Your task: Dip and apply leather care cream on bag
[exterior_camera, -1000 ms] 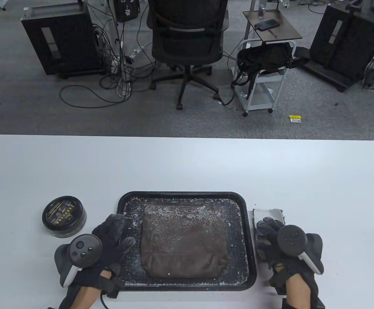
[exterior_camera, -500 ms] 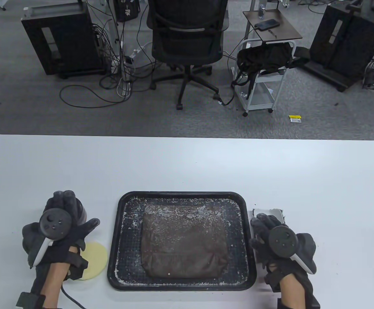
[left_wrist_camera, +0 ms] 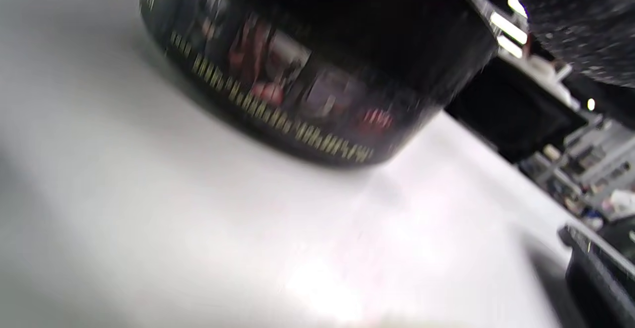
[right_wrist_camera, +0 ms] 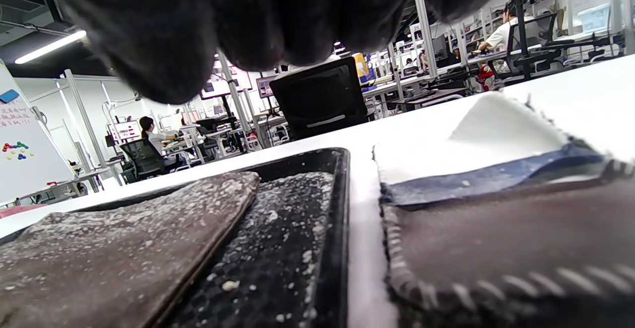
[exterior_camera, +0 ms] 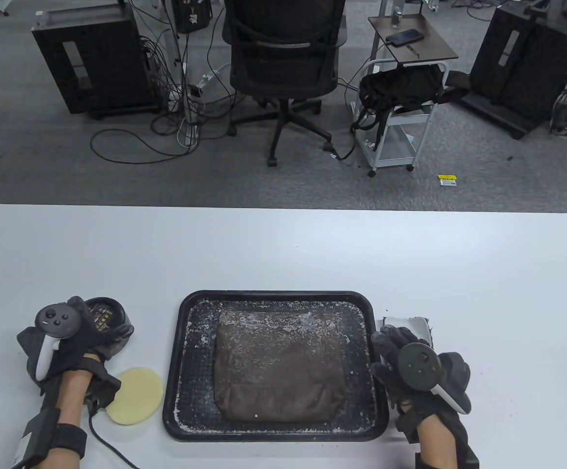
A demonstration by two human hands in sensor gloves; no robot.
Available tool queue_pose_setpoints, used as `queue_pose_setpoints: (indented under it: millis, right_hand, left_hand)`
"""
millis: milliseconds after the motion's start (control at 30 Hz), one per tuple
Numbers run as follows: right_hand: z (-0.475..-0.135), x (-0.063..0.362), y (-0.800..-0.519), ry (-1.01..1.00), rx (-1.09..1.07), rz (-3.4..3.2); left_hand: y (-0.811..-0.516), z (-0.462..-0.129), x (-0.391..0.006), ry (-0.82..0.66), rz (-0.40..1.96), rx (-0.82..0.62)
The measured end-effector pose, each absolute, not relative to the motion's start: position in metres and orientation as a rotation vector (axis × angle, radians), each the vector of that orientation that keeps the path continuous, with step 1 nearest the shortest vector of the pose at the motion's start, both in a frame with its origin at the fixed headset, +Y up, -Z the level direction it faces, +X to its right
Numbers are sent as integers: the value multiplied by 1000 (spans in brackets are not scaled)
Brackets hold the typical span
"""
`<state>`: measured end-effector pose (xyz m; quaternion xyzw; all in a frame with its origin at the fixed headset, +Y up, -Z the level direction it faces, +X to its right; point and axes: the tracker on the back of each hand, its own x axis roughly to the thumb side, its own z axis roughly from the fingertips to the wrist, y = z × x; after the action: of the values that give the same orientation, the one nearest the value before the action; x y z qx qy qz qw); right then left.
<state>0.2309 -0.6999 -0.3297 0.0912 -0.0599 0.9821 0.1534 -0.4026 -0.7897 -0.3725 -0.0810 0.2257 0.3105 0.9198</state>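
Note:
A brown leather bag (exterior_camera: 276, 371), speckled with white flakes, lies flat in a black tray (exterior_camera: 273, 294). The black cream tin (exterior_camera: 103, 309) stands left of the tray. My left hand (exterior_camera: 100, 332) wraps around the tin from the near side and grips it. The left wrist view shows the tin's label (left_wrist_camera: 307, 70) close up and blurred, with a gloved finger (left_wrist_camera: 585, 20) at the top right. A round yellow sponge (exterior_camera: 134, 395) lies on the table between my left forearm and the tray. My right hand (exterior_camera: 393, 344) is over a cloth (exterior_camera: 412, 323), fingers loosely spread.
The cloth (right_wrist_camera: 496, 238) is dark with a white part behind it, right beside the tray's right rim (right_wrist_camera: 337, 219). The bag (right_wrist_camera: 124, 238) shows at the left of that view. A glove cable trails from my left wrist near the front table edge.
My left hand has moved left from the tray's edge to the tin and closed around it, uncovering the yellow sponge. My right hand has drifted slightly left on the cloth.

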Motion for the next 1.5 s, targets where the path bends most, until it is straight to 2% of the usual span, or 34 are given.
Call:
queue_pose_setpoints:
  millis: [100,300,500,733,833,933,1033,1133,1233,1367,1433,1467,1500]
  right_hand:
    - [-329,228,-698,-182,276,2819]
    - [-330,225,-701,-168,286,2812]
    - [-329,224,-702,-164,287,2798]
    - [-330,223,-703,-163,297,2793]
    - [-329,222,-702,-166,302,2779]
    - [-327,215,-698,-193,336,2727]
    - [-324,203,-692,-225,401,2663]
    - [-319,188,-689,-245,470,2546]
    - [-316,170,-690,-220,539,2404]
    - [-308,131,-697,-106,692,2162]
    - [-305,117,-701,-45,723,2043]
    - [-303,106,-705,19,747,1927]
    - [-302,97,-709,87,751,1818]
  left_hand:
    - [-788,-375,-398,514,543,-204]
    - [-789,-373,-400,530,572,-130]
    - [-787,-372,-397,525,528,-135]
    - [-783,-367,-400,542,539,-23]
    - [-771,-361,-400,527,595,90]
    - [-744,-352,-391,450,629,220]
    - [-714,-338,-372,312,665,374]
    - [-688,-322,-345,163,658,468]
    - [-675,-310,-315,5,683,488]
    - [-664,-290,-256,-214,707,397]
    - [-664,-283,-231,-300,800,381]
    - [-668,-279,-216,-383,898,417]
    - [-671,-279,-202,-460,967,389]
